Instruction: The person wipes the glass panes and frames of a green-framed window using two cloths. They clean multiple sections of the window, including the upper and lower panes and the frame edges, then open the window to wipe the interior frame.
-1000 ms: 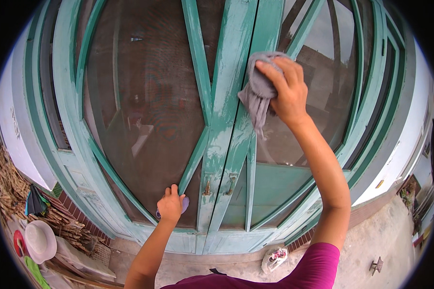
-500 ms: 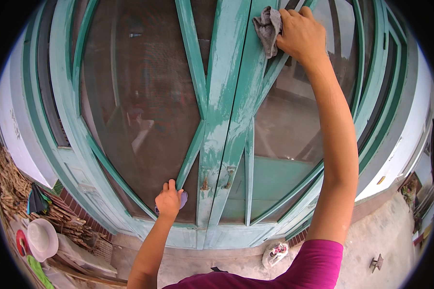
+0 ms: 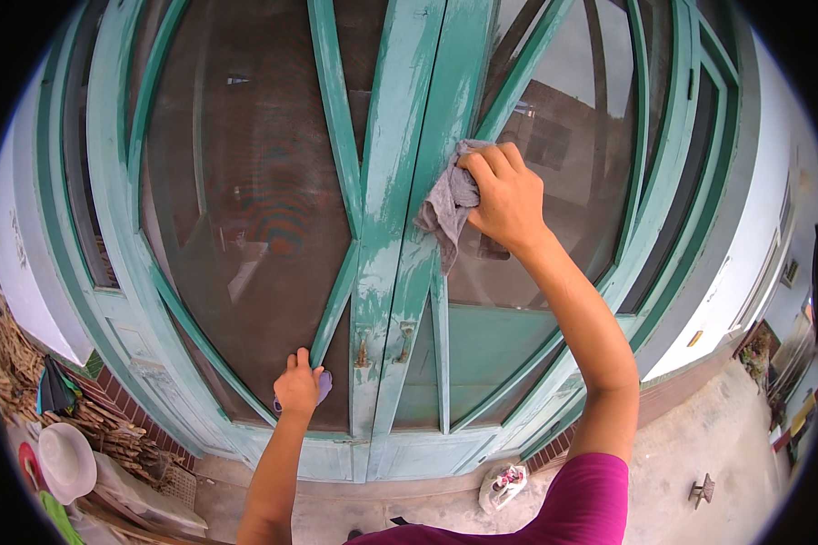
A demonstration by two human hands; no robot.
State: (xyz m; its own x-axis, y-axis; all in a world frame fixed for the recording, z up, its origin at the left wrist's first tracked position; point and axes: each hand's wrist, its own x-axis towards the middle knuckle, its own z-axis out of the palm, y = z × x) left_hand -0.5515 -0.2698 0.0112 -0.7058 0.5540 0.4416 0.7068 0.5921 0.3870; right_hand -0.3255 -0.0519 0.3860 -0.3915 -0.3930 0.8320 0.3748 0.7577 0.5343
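Note:
In front of me stands a green wooden double door (image 3: 375,282) with worn paint, diagonal bars and glass panes. My right hand (image 3: 507,195) grips a grey cloth (image 3: 449,202), pressed against the right leaf where a diagonal bar meets the centre stile; the cloth's lower end hangs loose. Low on the left leaf, my left hand (image 3: 298,385) is closed over a purplish cloth (image 3: 324,386), beside the lower end of a diagonal bar. Its fingertips rest near the glass. Two small rusty handles (image 3: 362,354) sit on the centre stiles.
At the lower left are stacked sticks (image 3: 14,350), a folded dark umbrella (image 3: 56,389) and a pale hat (image 3: 66,461). A white bag (image 3: 502,488) lies on the concrete floor by the door's foot. Farther right is a small stool (image 3: 702,491).
My right hand has slid the grey cloth down along the diagonal bar to its meeting with the stile. My left hand stays at about the same spot. The view has shifted slightly.

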